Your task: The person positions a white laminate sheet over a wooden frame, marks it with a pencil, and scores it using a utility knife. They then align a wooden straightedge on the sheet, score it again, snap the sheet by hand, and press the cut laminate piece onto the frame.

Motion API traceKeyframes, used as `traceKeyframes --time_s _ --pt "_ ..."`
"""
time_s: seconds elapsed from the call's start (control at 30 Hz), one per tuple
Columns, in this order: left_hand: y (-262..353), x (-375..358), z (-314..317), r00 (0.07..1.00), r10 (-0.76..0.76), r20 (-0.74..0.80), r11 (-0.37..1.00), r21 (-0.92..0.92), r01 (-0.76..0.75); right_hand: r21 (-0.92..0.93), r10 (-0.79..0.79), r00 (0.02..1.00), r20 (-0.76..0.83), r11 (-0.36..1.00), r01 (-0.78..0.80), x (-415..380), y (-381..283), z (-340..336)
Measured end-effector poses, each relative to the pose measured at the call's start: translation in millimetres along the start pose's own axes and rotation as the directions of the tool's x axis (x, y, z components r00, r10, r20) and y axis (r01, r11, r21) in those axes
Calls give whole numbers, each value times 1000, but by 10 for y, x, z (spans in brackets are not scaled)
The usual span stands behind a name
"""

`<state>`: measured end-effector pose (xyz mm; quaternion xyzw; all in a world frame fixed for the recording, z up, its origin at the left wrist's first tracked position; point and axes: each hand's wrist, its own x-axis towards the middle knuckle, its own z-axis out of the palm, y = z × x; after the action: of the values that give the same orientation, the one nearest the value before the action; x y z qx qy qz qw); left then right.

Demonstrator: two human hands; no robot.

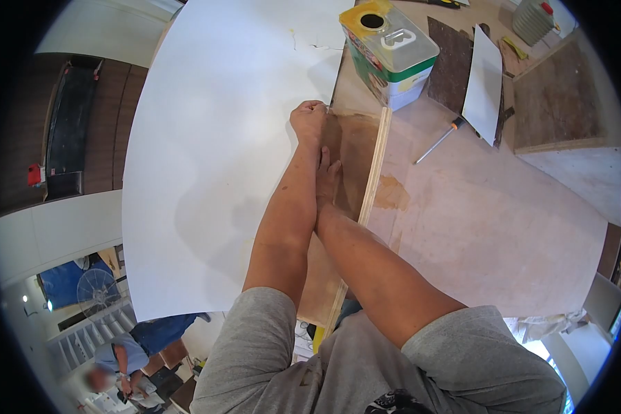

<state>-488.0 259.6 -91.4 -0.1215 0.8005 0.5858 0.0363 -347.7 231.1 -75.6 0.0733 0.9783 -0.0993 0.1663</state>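
My left hand (308, 123) is closed at the edge of a large white sheet (214, 103), near the far end of a brown wooden board (355, 162). Something small and pale shows at its fingertips, too small to make out. My right hand (329, 181) rests on the board just below, fingers apart, partly hidden by my left forearm. The board has a raised light edge strip along its right side and lies beside the white sheet.
A metal can (410, 62) with a yellow-stained top stands beyond the board. A screwdriver (435, 143), a white strip (483, 90) and a wooden box (562, 96) are at the right. Farther off at lower left is another person (121, 355) near a fan (98, 290).
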Motion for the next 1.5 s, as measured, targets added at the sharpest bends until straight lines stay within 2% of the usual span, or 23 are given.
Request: traceKeyframes --time_s 0.27,0.33,0.43,0.53,0.6,0.67,0.7,0.73,0.77,0.8,0.83,0.87,0.9,0.97,1.03,1.1,1.17,1.23,1.27,1.3,1.37,1.4,1.5 --pt "46 -16 -15 1000 8 8 1000 -3 -8 3 13 998 -66 1000 -13 24 -29 130" --pt "55 -15 -21 999 -37 27 999 -35 38 -27 -2 999 -36 1000 1 -8 -21 54" --pt "53 -44 1 1000 16 -20 998 -59 -17 -10 -18 1000 -15 1000 18 -1 14 26" --pt "247 -160 -101 980 -123 157 980 -135 145 -46 -6 1000 -7 999 6 39 -10 106" --pt "448 -465 -323 976 -116 187 939 -301 169 -38 -4 1000 14 999 5 41 -10 72" --pt "586 -990 -722 990 45 136 919 -395 13 31 -24 998 51 999 22 -71 49 -141" --pt "666 -1309 -965 993 117 22 941 -321 -104 40 -13 998 61 999 10 -98 56 -214" --pt "456 -1520 -1205 939 305 -160 924 -189 -332 46 -4 998 70 999 1 -130 58 -283" --pt "376 -1786 -1547 816 511 -270 859 202 -471 49 3 997 79 999 -7 -161 59 -353" --pt "406 -2054 -1905 712 626 -317 737 540 -408 125 -7 996 92 992 -5 -174 62 -423" --pt "360 -2214 -2298 593 738 -321 613 685 -393 125 12 997 79 992 -21 -134 47 -382" --pt "433 -2276 -2650 543 784 -300 512 808 -292 124 28 997 66 992 -36 -68 12 -235" --pt "562 -2337 -2968 502 821 -273 401 901 -164 122 39 998 57 991 -46 -54 -22 -170" --pt "963 -2141 -3380 461 852 -249 281 960 -1 60 31 994 100 998 -37 -158 -39 -319" --pt "1266 -1722 -3595 462 857 -228 253 967 8 63 34 996 77 997 -39 -120 -16 -241" --pt "1296 -1191 -3805 583 781 -226 228 971 70 42 10 992 126 999 -15 -175 13 -363" --pt "1356 -841 -3895 826 488 -283 304 942 143 36 -15 986 164 999 9 -230 34 -462" --pt "1542 -636 -3947 937 189 -293 417 888 194 49 -18 990 137 999 12 -219 27 -464" --pt "1554 -626 -3976 961 21 -275 458 857 235 54 -23 990 136 998 15 -247 32 -409" --pt "1502 -670 -3984 914 231 -333 405 887 221 46 -26 990 141 999 20 -289 45 -403" --pt "1449 -736 -3959 691 630 -355 274 934 230 45 -35 990 139 999 29 -295 36 -465" --pt "1481 -821 -3965 622 692 -366 236 929 284 40 -37 989 146 999 31 -318 15 -504" --pt "1343 -1008 -4382 586 654 -478 273 872 407 61 -30 989 142 998 22 -357 31 -548"
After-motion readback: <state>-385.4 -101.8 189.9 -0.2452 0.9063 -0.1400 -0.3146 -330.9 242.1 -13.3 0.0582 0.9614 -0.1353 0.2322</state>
